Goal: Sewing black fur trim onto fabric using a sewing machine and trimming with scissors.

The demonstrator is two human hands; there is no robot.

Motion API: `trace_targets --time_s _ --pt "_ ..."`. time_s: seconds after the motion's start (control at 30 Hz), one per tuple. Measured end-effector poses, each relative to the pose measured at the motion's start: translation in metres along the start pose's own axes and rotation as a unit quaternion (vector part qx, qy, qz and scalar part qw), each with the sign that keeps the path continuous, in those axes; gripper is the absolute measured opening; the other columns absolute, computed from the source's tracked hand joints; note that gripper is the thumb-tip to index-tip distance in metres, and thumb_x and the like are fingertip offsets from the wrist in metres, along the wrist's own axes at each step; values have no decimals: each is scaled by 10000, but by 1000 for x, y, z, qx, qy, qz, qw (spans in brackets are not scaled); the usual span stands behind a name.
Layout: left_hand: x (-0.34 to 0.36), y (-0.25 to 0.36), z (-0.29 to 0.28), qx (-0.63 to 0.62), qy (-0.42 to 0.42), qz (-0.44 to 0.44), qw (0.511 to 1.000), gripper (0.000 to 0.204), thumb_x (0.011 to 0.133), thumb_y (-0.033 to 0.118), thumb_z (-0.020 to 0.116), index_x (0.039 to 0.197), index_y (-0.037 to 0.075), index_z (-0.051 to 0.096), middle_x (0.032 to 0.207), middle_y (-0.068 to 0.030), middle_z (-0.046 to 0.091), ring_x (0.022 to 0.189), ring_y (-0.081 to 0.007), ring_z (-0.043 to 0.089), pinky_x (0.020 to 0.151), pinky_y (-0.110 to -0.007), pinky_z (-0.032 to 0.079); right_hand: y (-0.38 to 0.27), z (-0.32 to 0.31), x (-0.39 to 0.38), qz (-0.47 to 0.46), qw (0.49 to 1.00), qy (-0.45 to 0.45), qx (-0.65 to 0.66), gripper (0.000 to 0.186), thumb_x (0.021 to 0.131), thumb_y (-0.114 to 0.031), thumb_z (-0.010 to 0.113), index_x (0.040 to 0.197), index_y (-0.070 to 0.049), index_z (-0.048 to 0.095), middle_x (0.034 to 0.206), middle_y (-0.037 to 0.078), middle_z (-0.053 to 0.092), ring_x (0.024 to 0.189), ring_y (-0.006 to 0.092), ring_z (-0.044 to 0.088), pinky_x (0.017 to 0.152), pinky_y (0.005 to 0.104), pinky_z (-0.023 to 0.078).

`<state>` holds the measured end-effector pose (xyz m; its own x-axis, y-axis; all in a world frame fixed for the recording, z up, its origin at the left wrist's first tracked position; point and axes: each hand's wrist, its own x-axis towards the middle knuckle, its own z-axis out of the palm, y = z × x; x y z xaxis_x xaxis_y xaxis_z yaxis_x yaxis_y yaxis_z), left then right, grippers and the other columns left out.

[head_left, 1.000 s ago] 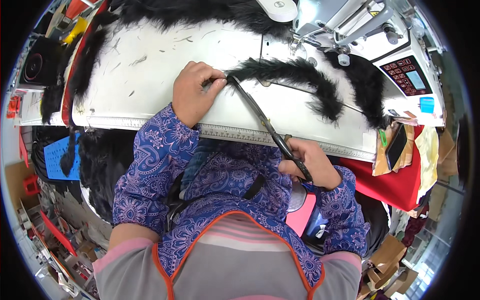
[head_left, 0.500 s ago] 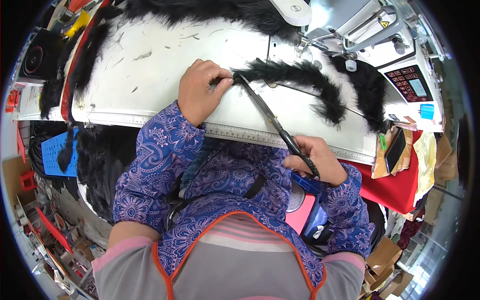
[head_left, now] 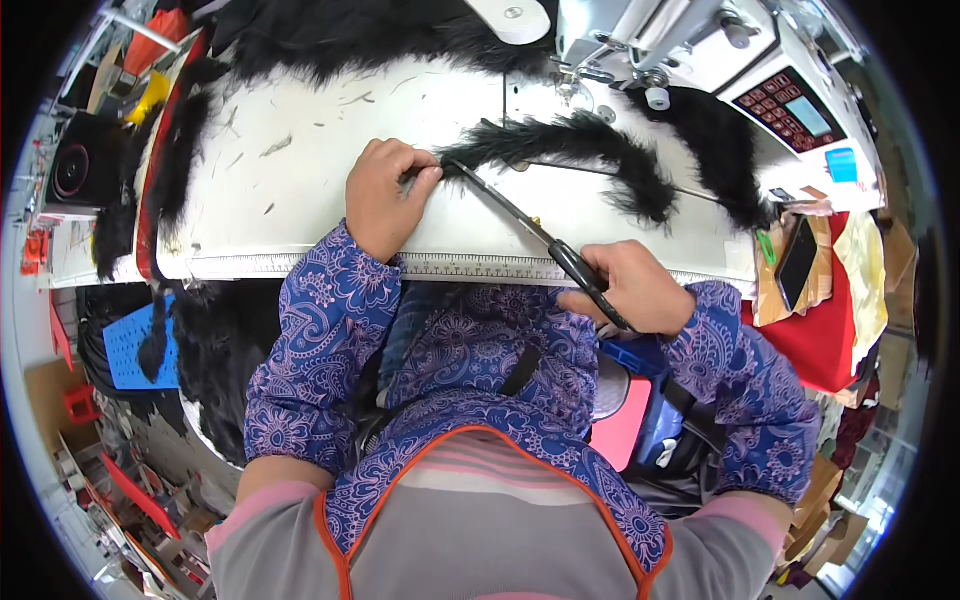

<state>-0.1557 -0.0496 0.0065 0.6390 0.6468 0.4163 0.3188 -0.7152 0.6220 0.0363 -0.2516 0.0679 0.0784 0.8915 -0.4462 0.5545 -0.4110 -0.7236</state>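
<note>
My left hand [head_left: 390, 195] pinches the left end of a black fluffy trim strip [head_left: 560, 138] between thumb and fingers. The strip looks like feather or fur and curves away to the right over the white table. My right hand [head_left: 640, 288] is closed round the black handles of a pair of scissors [head_left: 508, 208]. Their long blades slant up and leftward, with the tips at the strip just beside my left fingertips. Whether the blades are apart at the tip is too small to tell.
A ruler tape [head_left: 480, 266] runs along the front edge of the white table [head_left: 300, 205]. The sewing machine [head_left: 690, 50] stands at the far right with its control panel [head_left: 790, 108]. More black trim [head_left: 370, 45] lies along the back. A phone [head_left: 796, 265] rests at the right.
The whole view has shifted a little. My right hand has moved slightly farther up over the table edge with the scissors. My left hand keeps its pinch on the strip's end.
</note>
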Motion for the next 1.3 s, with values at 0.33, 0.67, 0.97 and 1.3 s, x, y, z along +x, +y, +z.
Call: trace_targets --time_s 0.33,0.67,0.97,1.3 --pt "0 1 -1 1 -4 50 999 59 747 120 664 777 70 655 748 -53 576 779 -244 527 714 -352 421 -21 -9 9 -5 994 -29 -106 522 771 -482 703 679 12 561 501 85 469 467 158 467 453 323 359" --pt "-3 -3 -2 52 23 27 998 44 749 125 668 782 94 665 767 -24 585 783 -222 530 717 -341 388 -2 -8 8 -17 995 -5 -94 442 744 -384 739 665 10 556 510 111 459 463 188 444 465 349 351" --pt "-7 -25 -15 63 54 -41 996 47 757 126 668 790 94 659 789 -25 607 792 -223 555 731 -342 388 -15 -10 -19 23 984 -11 -174 532 695 -500 735 750 3 570 620 171 570 602 352 591 593 407 457" --pt "-6 -17 -27 -109 51 -104 987 71 844 -6 583 883 0 642 783 -79 646 665 -128 599 620 -236 467 20 9 -57 59 994 49 78 350 692 -204 805 817 19 566 596 -27 443 562 64 375 500 257 341"
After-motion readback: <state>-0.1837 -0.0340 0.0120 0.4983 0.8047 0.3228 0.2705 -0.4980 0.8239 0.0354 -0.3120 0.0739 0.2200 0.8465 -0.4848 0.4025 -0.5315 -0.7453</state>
